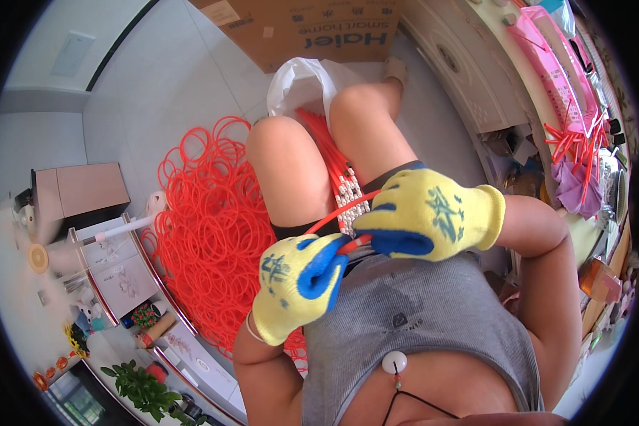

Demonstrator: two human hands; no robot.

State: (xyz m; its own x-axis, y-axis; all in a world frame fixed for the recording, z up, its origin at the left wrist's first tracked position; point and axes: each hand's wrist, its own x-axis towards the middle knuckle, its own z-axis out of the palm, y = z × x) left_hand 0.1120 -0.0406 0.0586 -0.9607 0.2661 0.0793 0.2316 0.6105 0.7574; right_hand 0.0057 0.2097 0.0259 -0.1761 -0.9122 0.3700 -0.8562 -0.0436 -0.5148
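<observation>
Both my hands wear yellow gloves with blue palms and meet in front of my grey top. A thin red tube [342,212] arcs between them, and a second stretch of it runs between my fingertips below the arc. My left hand [297,284] pinches it, fingers closed. From the other side my right hand [426,219] grips the same tube, its fingers also closed; the tube's ends are partly hidden by the gloves. Between my thighs lie straight red tubes [322,142] with several small white pieces [349,192] at their near ends.
A big heap of red rings [206,241] covers the floor left of my legs. A white plastic bag [291,82] stands beyond my knees, before a cardboard box [312,32]. Cabinets [451,60] line the right; a pink basket [550,67] and more red pieces lie on top.
</observation>
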